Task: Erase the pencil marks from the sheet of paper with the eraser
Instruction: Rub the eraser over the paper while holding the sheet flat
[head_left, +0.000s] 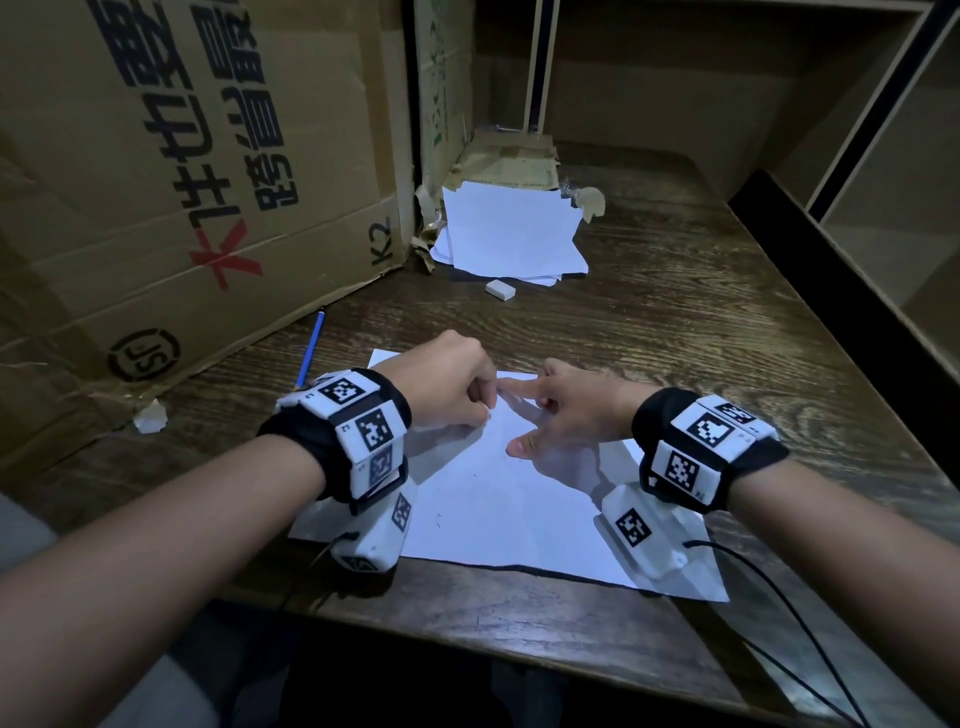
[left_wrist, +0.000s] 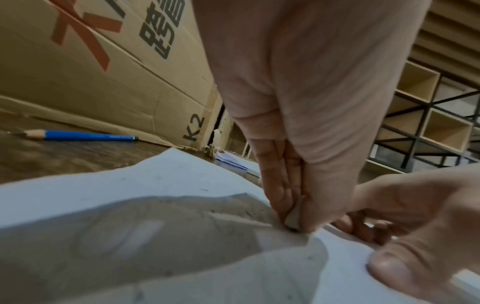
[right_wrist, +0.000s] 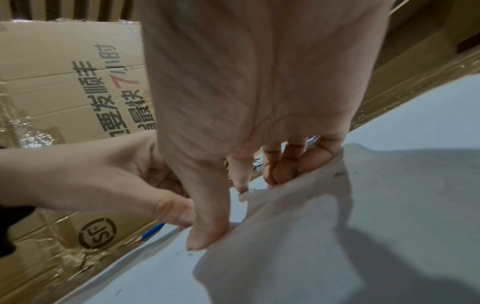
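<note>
- Pinching a small grey eraser (left_wrist: 293, 219) in the left hand (head_left: 447, 382), tip down on the sheet of paper (head_left: 498, 514) near its far edge.
- Pressing the sheet flat just right of the eraser: right hand (head_left: 566, 410), fingers spread straight.
- Rubbing left, away from the holding hand, looks safest.

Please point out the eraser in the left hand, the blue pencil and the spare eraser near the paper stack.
eraser (left_wrist: 293, 219), left wrist view, its grey tip below the pinching fingers.
pencil (head_left: 310, 349), head view, mid-shaft of the blue barrel.
spare eraser (head_left: 500, 289), head view, its white top face.
</note>
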